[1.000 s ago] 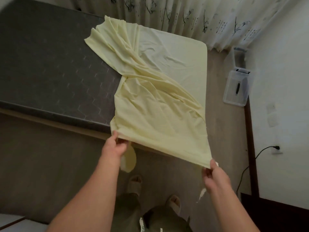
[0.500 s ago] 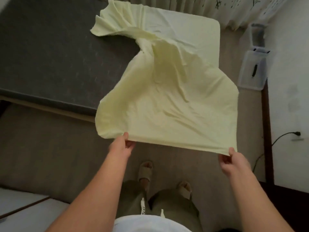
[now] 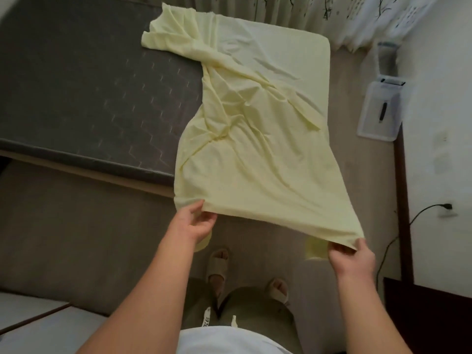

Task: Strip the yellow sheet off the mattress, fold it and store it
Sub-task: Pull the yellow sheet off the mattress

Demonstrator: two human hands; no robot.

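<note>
The pale yellow sheet (image 3: pixel 250 154) lies crumpled and twisted over the right end of the dark grey mattress (image 3: pixel 84 88), its near part stretched out over the floor toward me. My left hand (image 3: pixel 192 223) pinches the near left corner of the sheet. My right hand (image 3: pixel 351 256) pinches the near right corner, lower and closer to me. The far right part of the sheet still covers the mattress corner smoothly. A folded-back flap lies at the far middle of the bed.
A clear plastic box (image 3: pixel 380 108) stands on the floor by the right wall. A black cable (image 3: pixel 398 238) hangs from a wall socket at the right. Patterned curtains (image 3: pixel 293 8) hang behind the bed. My slippered feet (image 3: pixel 219 264) stand on the brown floor.
The sheet billowed up in the air half a second ago and has now dropped flatter onto the mattress. My hands kept their grip; the right hand has come lower.
</note>
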